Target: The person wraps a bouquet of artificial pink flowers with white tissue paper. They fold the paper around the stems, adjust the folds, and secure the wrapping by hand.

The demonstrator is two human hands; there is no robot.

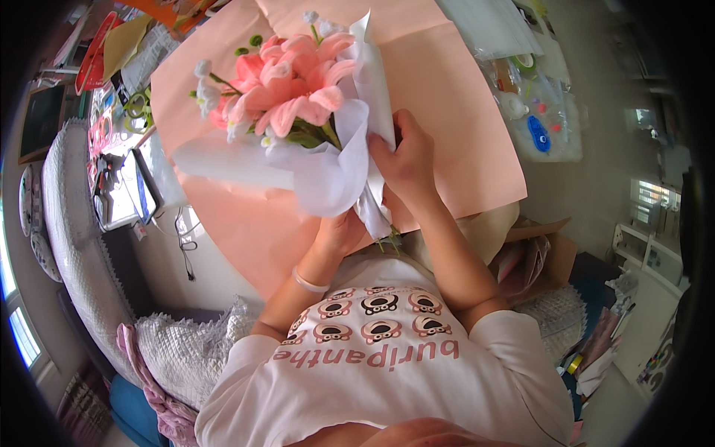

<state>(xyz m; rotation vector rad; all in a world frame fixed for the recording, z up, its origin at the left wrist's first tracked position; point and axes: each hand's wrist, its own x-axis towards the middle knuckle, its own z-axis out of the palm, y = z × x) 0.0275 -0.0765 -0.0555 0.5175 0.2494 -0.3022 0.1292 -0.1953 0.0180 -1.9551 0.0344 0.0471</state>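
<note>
A bouquet of pink pipe-cleaner lilies [296, 78] with small white blossoms [207, 95] and green leaves leans over the table in front of me. White wrapping paper [329, 181] surrounds it, with rolled flaps at the left and right. My left hand [342, 230] holds the narrow lower end, its fingers partly hidden by the paper. My right hand [406, 153] grips the paper's right side, thumb in front. Green stem ends [391, 244] poke out below the wrap. Beneath everything lies a large sheet of salmon-pink paper [458, 123].
Right of the sheet are a blue oval object [538, 134], a tape roll [524, 61] and clear plastic bags. At left stand a tablet [139, 187], green tape rolls [137, 105] and a red basket [98, 53]. A cardboard box [550, 260] and quilted sofa [78, 212] flank me.
</note>
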